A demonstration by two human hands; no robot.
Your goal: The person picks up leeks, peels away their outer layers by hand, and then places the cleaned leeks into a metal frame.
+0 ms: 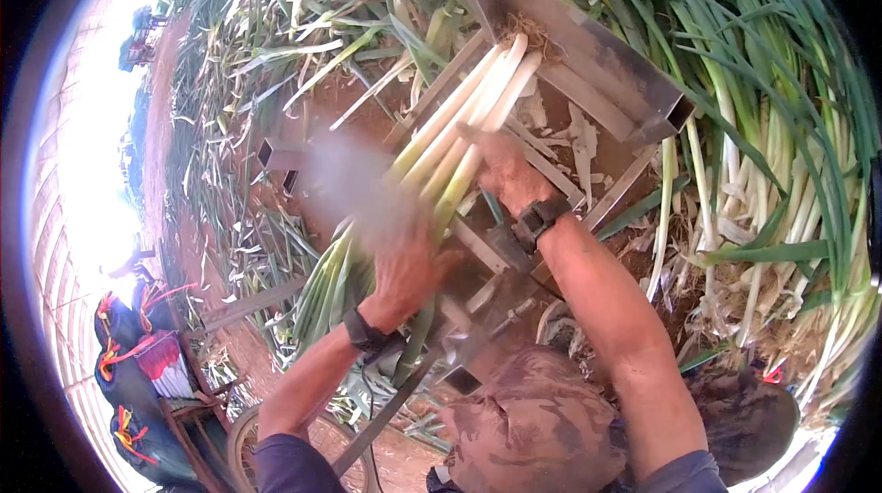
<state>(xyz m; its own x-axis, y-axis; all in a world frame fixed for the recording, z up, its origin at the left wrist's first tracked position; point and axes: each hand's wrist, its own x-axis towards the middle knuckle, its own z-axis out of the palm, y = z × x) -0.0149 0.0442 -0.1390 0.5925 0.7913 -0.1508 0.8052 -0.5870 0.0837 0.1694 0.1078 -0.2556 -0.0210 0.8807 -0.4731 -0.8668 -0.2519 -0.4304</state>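
A bundle of long green onions (473, 116) lies slanting across a metal frame, white stems and roots up at a steel trough (588, 61), green leaves down to the left. My right hand (511, 170), a dark band at its wrist, is closed against the white stems from the right, with some fingers hidden. Over the green part of the same bundle is my left hand (404, 268), also banded at the wrist. Its fingers are smeared by motion. A pale grey blur just above it covers part of the leaves, and I cannot make out what it is.
A large heap of green onions (772, 153) with roots lies on the right. Cut leaves (303, 43) litter the ground at upper left. A metal bar (390, 410) and a wheel (243, 447) are at lower left, near dark bags (138, 374) with coloured ties. A camouflage cap (533, 419) fills the bottom.
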